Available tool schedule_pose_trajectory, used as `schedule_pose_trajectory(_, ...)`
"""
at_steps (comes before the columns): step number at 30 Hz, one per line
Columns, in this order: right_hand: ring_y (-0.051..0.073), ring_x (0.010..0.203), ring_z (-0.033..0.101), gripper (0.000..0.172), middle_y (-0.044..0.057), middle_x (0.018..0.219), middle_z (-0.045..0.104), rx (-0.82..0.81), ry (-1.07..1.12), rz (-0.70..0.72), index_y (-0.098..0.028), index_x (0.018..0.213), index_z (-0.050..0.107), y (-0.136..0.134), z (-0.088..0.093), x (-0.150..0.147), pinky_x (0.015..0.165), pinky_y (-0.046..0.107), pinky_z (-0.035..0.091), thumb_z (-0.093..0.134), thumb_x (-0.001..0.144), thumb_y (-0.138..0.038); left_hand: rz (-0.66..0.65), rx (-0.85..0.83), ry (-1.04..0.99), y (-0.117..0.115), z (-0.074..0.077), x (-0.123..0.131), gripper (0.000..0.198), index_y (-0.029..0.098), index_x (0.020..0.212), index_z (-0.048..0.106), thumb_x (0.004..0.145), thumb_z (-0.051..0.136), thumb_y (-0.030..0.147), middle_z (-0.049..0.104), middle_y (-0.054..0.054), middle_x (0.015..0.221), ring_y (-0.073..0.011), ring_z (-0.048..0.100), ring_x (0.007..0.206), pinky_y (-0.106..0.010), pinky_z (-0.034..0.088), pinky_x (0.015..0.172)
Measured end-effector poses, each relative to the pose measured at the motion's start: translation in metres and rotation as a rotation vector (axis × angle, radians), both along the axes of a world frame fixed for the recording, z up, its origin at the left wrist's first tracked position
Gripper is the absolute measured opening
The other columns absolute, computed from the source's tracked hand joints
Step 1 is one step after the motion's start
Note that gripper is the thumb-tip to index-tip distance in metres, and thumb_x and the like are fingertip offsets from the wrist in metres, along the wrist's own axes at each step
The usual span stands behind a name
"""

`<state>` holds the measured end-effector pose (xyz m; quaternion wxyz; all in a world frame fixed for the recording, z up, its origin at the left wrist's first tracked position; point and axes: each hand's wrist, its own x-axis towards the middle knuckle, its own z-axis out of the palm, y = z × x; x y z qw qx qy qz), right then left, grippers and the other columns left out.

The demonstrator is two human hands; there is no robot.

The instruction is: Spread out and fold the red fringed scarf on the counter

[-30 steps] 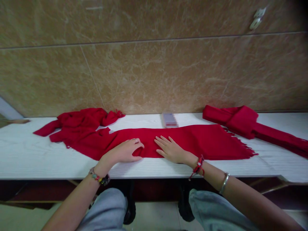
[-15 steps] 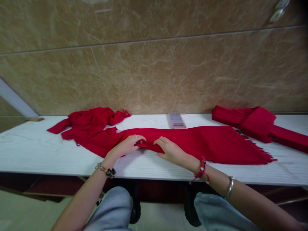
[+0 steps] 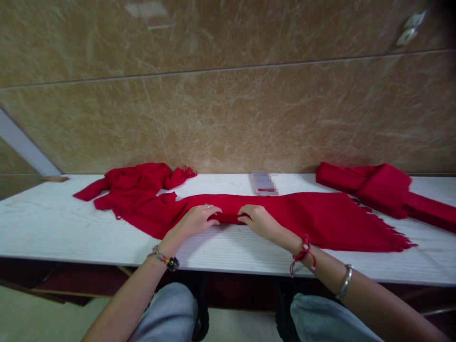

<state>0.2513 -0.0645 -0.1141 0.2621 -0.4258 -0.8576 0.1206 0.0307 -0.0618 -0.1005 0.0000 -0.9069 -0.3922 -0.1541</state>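
Note:
A red fringed scarf (image 3: 313, 218) lies lengthwise along the white tabletop, flat on the right and crumpled toward the left. My left hand (image 3: 199, 220) is closed on its near edge, the thumb below and the fingers on top. A short way to the right, my right hand (image 3: 259, 222) grips the same edge in a like pinch. Between the two hands the edge is folded over into a narrow straight band. The fringe of the scarf spreads out at the right end.
A bunched red cloth (image 3: 138, 176) lies at the back left, meeting the scarf's crumpled end. Another red scarf, folded and crossed over itself (image 3: 384, 187), rests at the back right. A phone-like flat object (image 3: 264, 184), partly blurred, sits against the tiled wall (image 3: 249, 118).
The scarf's near edge between my hands, earlier rumpled and lifted, now lies straight and folded. Both hands have shifted slightly right in the picture, while the whole view has tilted a little.

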Motion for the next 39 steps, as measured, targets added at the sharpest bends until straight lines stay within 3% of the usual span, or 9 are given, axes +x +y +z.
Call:
schedule_pose_trajectory(4,0.016,0.077,0.057,0.010,0.006,0.082,0.064,0.010,-0.030,-0.003,-0.015,0.085,0.063,-0.002,0.004,-0.002,0.070,0.025,0.042,0.056,0.078,-0.017,0.035,-0.001,-0.001,0.004,-0.005,-0.002,0.022,0.017,0.100,0.060,0.081,0.053,0.025,0.066,-0.005,0.094,-0.0186,0.060,0.086,-0.030,0.044,0.080)
schedule_pose_trajectory(7,0.018,0.087,0.056,0.022,0.007,0.091,0.063,0.053,-0.064,0.028,-0.015,0.097,0.060,-0.009,0.010,-0.011,0.074,0.026,0.041,0.060,0.075,-0.018,0.020,-0.021,0.022,0.005,-0.006,-0.003,0.022,0.019,0.102,0.058,0.082,0.048,0.019,0.066,-0.004,0.094,-0.0170,0.060,0.086,-0.028,0.044,0.079)
schedule_pose_trajectory(11,0.018,0.083,0.057,0.013,0.008,0.088,0.063,0.007,-0.184,-0.031,-0.014,0.089,0.063,-0.015,0.020,-0.024,0.071,0.026,0.041,0.053,0.080,-0.017,0.024,-0.017,0.014,0.004,-0.003,-0.005,0.020,0.018,0.098,0.055,0.081,0.047,0.013,0.063,-0.003,0.092,-0.0152,0.058,0.085,-0.026,0.044,0.077)
schedule_pose_trajectory(15,0.017,0.081,0.058,0.012,0.008,0.088,0.063,-0.022,-0.160,-0.090,-0.015,0.084,0.062,-0.010,0.020,-0.022,0.070,0.024,0.039,0.051,0.082,-0.018,0.011,0.059,0.061,0.000,0.006,-0.013,0.013,0.016,0.091,0.056,0.079,0.052,0.018,0.059,-0.005,0.092,-0.0163,0.056,0.083,-0.026,0.045,0.075)
schedule_pose_trajectory(22,0.019,0.081,0.058,0.009,0.008,0.086,0.063,-0.076,-0.199,-0.134,-0.015,0.083,0.061,-0.005,0.019,-0.020,0.069,0.026,0.040,0.057,0.078,-0.020,0.085,0.054,0.070,0.002,0.012,-0.026,0.019,0.017,0.097,0.057,0.082,0.045,0.015,0.064,-0.005,0.092,-0.0172,0.059,0.086,-0.028,0.045,0.078)
schedule_pose_trajectory(27,0.020,0.096,0.055,0.033,0.010,0.103,0.060,0.026,-0.149,-0.056,-0.015,0.106,0.055,-0.008,0.020,-0.039,0.076,0.027,0.041,0.060,0.074,-0.019,0.097,-0.056,0.083,0.008,0.017,-0.024,0.021,0.020,0.100,0.056,0.085,0.041,0.018,0.065,-0.004,0.094,-0.0170,0.060,0.087,-0.028,0.044,0.078)
schedule_pose_trajectory(31,0.018,0.088,0.059,0.014,0.008,0.091,0.065,-0.082,-0.151,-0.114,-0.017,0.091,0.063,-0.002,0.025,-0.052,0.073,0.025,0.041,0.056,0.078,-0.020,0.140,-0.108,0.088,0.004,0.020,-0.021,0.022,0.021,0.105,0.052,0.085,0.042,0.020,0.064,-0.003,0.093,-0.0166,0.060,0.087,-0.027,0.045,0.076)
schedule_pose_trajectory(34,0.018,0.082,0.061,0.014,0.008,0.086,0.067,-0.123,-0.139,-0.150,-0.017,0.083,0.064,0.006,0.029,-0.052,0.069,0.024,0.040,0.051,0.082,-0.021,0.150,-0.048,0.128,-0.001,0.018,-0.024,0.030,0.020,0.107,0.049,0.077,0.055,0.023,0.061,-0.005,0.102,-0.0195,0.057,0.094,-0.030,0.045,0.079)
schedule_pose_trajectory(39,0.017,0.078,0.061,0.013,0.009,0.083,0.067,-0.095,-0.104,-0.183,-0.016,0.078,0.063,0.023,0.024,-0.041,0.066,0.023,0.040,0.051,0.081,-0.019,0.267,0.100,0.168,0.001,0.021,-0.056,0.027,0.018,0.106,0.052,0.079,0.047,0.014,0.061,-0.007,0.104,-0.0199,0.058,0.094,-0.031,0.045,0.081)
